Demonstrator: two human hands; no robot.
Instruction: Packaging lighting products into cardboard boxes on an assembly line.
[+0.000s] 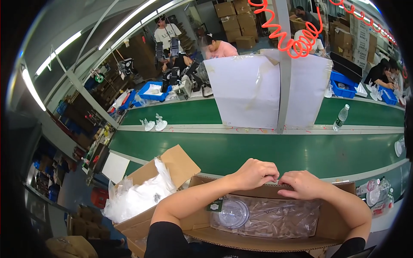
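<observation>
A long open cardboard box (335,217) lies in front of me, under my arms. Inside it, a clear plastic bag (284,217) covers the bottom, with a round clear plastic piece (233,213) at its left end and a dark green card (215,205) beside that. At the far rim, my right hand (303,184) is closed over the cardboard, thumb on the inner side. Close to it, my left hand (257,174) is closed with its fingertips pressed together just above the rim; what they pinch, if anything, is hidden.
Left of my arm stands another open carton (183,161) holding white plastic-wrapped contents (148,189). Beyond runs a green conveyor belt (193,148). White panels (245,90) and a post (284,86) rise behind it. Several bottles (378,193) stand at right; people work across the line.
</observation>
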